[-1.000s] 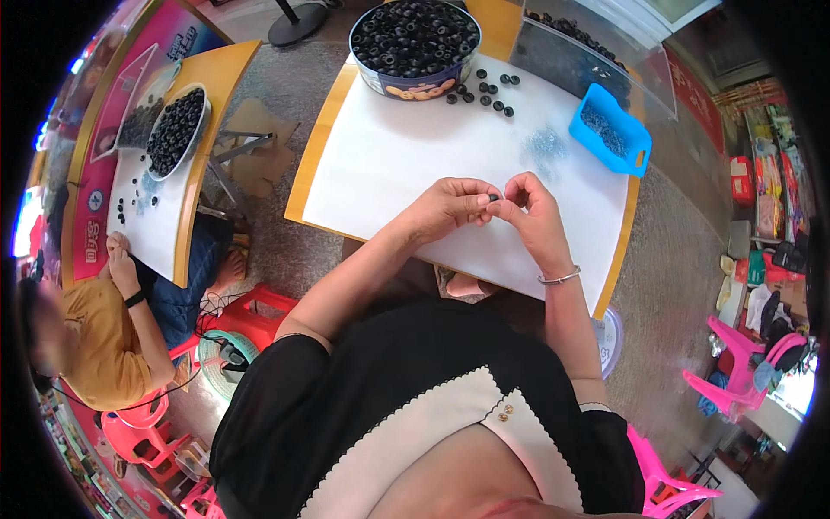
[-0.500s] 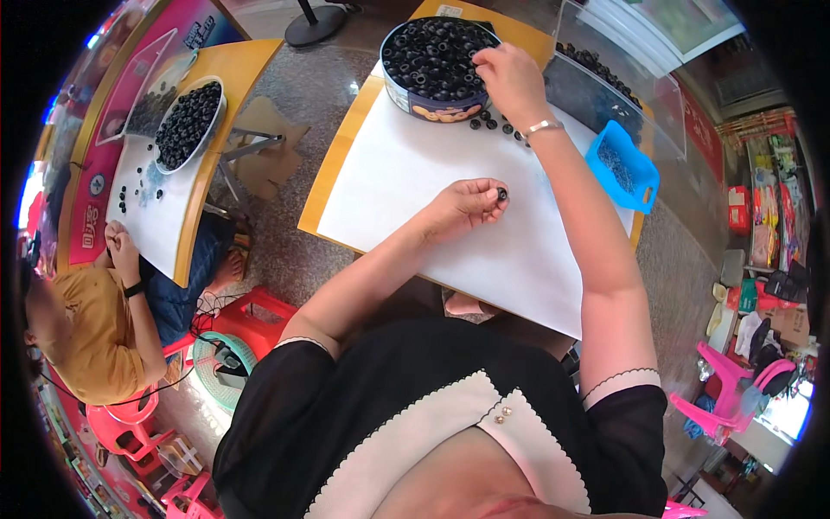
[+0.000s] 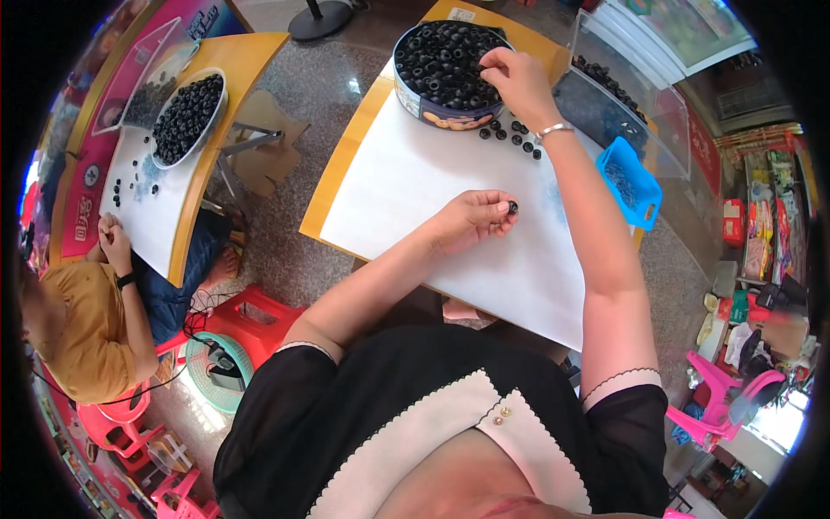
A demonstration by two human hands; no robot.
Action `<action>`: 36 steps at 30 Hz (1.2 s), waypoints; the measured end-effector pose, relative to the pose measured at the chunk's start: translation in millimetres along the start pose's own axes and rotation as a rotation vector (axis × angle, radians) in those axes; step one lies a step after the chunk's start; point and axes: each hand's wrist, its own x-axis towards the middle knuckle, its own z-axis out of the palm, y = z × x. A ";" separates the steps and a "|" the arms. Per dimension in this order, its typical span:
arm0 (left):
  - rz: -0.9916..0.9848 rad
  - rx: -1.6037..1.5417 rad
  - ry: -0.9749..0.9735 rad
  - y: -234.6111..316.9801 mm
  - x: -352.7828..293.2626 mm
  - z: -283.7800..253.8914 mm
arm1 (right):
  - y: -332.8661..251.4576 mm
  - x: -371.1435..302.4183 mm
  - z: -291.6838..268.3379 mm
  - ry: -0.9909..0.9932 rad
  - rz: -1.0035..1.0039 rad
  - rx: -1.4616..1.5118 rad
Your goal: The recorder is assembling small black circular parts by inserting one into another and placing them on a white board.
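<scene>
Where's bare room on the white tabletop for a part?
Free: white tabletop between round tin and left hand, out to the left edge; also between that hand and the near edge. Crowded: right of the tin, with loose black pieces, right forearm and blue tray.

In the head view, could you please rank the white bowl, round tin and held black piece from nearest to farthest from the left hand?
1. Black piece, held in the left hand.
2. Round tin, ahead, by the right hand.
3. White bowl, well off to the left.
</scene>
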 end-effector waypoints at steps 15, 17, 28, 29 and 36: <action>0.078 0.039 0.066 4.8 -2.3 1.4 | -85.6 -180.7 -62.6 0.090 0.489 1.124; 0.079 0.032 0.056 2.7 -0.6 -1.1 | -93.0 -193.5 -66.9 0.165 0.510 1.045; 0.113 0.042 0.027 0.6 -1.8 -4.3 | -122.5 -212.4 -81.0 0.352 0.421 0.902; 0.113 0.040 0.024 0.8 -1.7 -5.0 | -123.6 -212.4 -81.2 0.365 0.399 0.883; 0.116 0.026 0.020 -1.0 -1.7 -5.6 | -130.3 -213.1 -82.8 0.407 0.367 0.851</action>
